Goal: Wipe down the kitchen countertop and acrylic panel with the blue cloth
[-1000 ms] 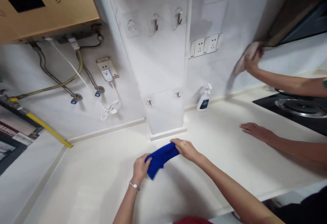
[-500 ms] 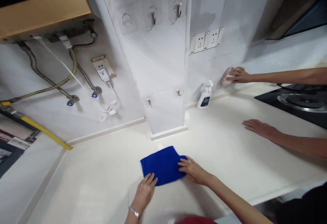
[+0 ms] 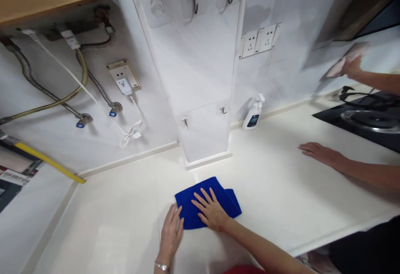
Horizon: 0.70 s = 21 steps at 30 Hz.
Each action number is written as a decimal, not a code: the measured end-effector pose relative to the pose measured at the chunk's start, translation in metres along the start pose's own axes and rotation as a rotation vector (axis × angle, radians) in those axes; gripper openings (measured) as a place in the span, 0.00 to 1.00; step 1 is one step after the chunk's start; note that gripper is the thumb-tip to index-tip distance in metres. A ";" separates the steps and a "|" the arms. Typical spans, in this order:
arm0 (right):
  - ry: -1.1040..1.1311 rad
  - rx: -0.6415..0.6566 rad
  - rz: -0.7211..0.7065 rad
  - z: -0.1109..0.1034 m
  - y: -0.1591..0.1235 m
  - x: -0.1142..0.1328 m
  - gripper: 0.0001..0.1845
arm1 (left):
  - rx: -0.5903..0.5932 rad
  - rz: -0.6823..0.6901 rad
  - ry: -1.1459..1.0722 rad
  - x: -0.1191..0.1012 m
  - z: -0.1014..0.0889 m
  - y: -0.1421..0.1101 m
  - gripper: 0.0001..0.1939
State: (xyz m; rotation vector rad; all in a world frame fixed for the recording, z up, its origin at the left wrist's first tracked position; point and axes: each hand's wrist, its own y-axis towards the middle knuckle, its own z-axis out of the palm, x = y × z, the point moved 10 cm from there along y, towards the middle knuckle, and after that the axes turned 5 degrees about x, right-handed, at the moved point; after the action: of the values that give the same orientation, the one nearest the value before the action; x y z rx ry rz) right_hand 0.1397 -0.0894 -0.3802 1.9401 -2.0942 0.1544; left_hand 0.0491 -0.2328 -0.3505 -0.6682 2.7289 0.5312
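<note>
Change: right hand point(image 3: 211, 211) now lies flat on the folded blue microfibre cloth point(image 3: 187, 207), no longer at its edge.
Right hand: open, fingers spread, pressing down, not gripping.
Left hand point(image 3: 171, 234): open, fingers upward, at the cloth's left edge, holding nothing; metal bracelet point(image 3: 161, 266) on the wrist.
Cloth: flat on the bench point(image 3: 109, 228), lower middle of frame, under the right hand.
Co-worker, right of frame: one hand point(image 3: 318, 152) flat on the bench near the black gas hob point(image 3: 328, 118); other hand point(image 3: 351, 68) blurred, pressing a pale cloth point(image 3: 354, 55) to the wall.
Rest: white spray bottle point(image 3: 253, 113) at the wall's foot; double socket point(image 3: 258, 40) above it; flexible pipes point(image 3: 84, 82) upper left.
</note>
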 end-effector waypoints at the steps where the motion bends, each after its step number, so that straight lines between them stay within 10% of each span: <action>1: -0.004 -0.004 0.004 0.000 -0.010 -0.005 0.36 | -0.014 -0.018 0.007 0.009 0.000 0.001 0.23; 13: -0.189 -0.156 0.422 -0.018 -0.138 -0.131 0.34 | -0.114 -0.783 0.200 0.199 -0.083 -0.040 0.33; 21: -0.069 0.170 0.083 0.017 -0.011 -0.007 0.40 | -0.284 -0.681 0.375 0.188 -0.080 -0.045 0.33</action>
State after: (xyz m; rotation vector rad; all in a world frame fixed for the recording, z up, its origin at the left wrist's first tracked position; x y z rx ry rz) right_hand 0.1488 -0.0878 -0.3992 1.9785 -2.2746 0.2959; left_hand -0.1041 -0.3753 -0.3575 -1.8311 2.5015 0.6665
